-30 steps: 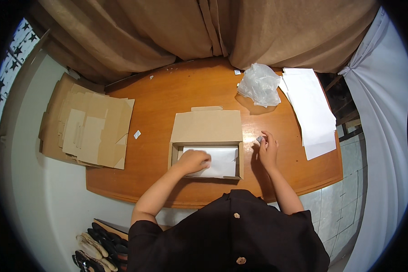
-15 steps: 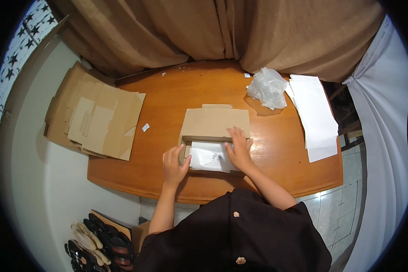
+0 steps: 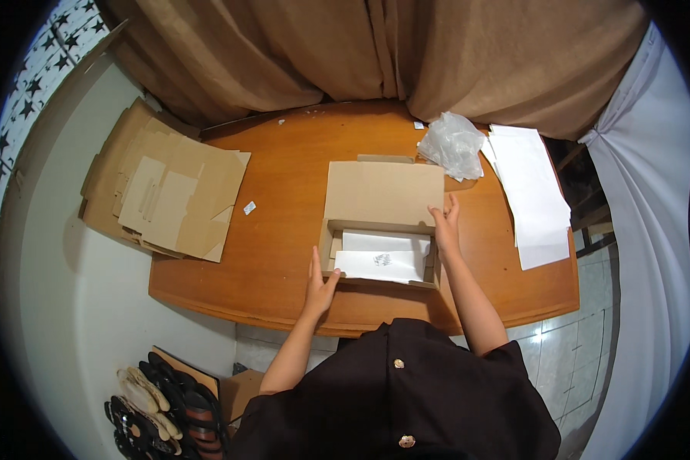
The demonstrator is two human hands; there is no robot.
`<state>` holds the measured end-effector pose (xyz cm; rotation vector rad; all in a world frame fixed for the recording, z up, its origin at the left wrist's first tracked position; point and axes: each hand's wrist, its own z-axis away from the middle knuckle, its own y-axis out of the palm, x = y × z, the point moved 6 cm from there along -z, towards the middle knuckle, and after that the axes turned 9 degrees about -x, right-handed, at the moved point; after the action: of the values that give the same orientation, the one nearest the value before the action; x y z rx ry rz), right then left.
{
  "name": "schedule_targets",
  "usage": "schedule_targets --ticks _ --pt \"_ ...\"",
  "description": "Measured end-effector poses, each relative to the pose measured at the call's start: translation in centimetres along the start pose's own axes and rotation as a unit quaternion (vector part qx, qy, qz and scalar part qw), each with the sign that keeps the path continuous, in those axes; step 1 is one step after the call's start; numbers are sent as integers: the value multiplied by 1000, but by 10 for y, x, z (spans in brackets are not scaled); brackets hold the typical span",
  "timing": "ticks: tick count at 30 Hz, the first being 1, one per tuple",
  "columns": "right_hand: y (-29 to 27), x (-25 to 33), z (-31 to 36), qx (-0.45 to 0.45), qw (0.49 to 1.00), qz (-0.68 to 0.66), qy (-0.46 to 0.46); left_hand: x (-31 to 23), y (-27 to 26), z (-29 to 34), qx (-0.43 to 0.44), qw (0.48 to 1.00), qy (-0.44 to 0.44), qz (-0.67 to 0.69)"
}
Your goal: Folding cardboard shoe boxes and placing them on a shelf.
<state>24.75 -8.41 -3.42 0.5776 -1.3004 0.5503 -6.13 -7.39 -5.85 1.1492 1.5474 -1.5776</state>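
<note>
A brown cardboard box stands on the table in front of me, its lid flipped back away from me. White paper with a small dark print lies folded inside it. My left hand grips the box's near left corner, thumb over the rim and fingers along the outer side. On the other side, my right hand holds the far right corner by the lid's hinge, with the thumb toward the inside and the fingers outside. What lies under the paper, if anything, is hidden.
Flattened cardboard is stacked at the table's left, by the wall. A crumpled clear plastic bag sits behind the box at right, next to white paper sheets. A small white packet lies left. Sandals are at lower left.
The box has shifted right, and its lid is tipped further back. My right hand has moved from over the paper to the box's right side; my left hand has moved right with the box.
</note>
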Motion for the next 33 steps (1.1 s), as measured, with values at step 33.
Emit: schedule_targets --ticks 33 --pt "-105 -6 92 -83 925 193 -316 -40 105 46 -75 841 424 -327"
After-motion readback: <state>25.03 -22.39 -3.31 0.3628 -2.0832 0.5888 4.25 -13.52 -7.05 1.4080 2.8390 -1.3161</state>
